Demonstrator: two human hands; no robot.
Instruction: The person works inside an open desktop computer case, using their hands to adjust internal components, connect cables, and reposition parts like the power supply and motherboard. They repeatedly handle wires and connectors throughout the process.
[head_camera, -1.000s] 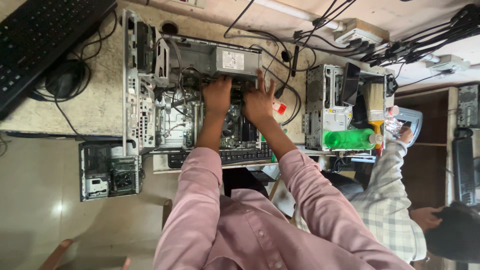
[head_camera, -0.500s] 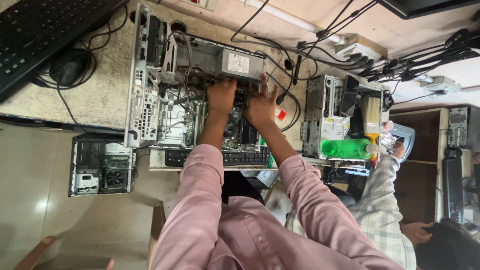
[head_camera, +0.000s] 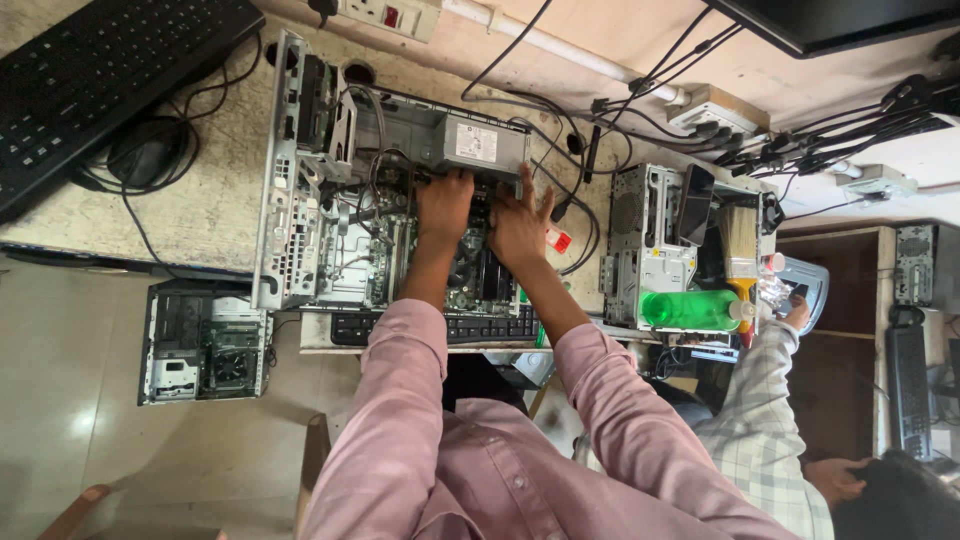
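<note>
both grips, left hand and right hand, press loosely into the opened grey computer case.

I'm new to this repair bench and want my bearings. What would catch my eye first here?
First, the open computer case in the middle of the bench, with the left hand and right hand pressed down side by side inside it, next to its grey power supply. To the right lies a bright green bottle in front of a second case; a black keyboard fills the top left corner.
</note>
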